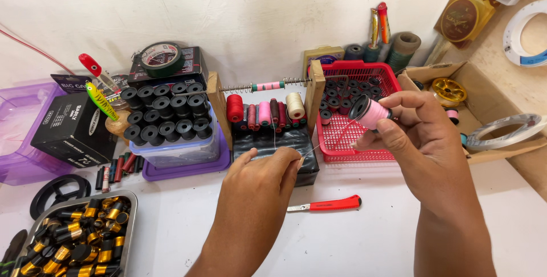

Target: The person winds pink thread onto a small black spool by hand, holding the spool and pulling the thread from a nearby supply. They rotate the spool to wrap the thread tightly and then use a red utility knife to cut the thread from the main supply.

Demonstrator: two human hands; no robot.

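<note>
Right hand [424, 134] holds a small pink-wound bobbin [369, 111], fingers closed round its far end, black flange facing left. The bobbin sits just in front of the red basket [376, 154], over its near right part. Left hand [268, 177] is pinched shut on a thin thread [327, 140]; the thread runs taut from the fingertips up to the bobbin. The left hand lies left of the basket, touching the front of the black block under a wooden spool rack [314, 97]. Red-handled cutter [327, 204] lies flat on the white table [364, 237], just below the basket and between the two forearms. Metal tray of black-and-gold spools [77, 237] sits far left of the basket.
</note>
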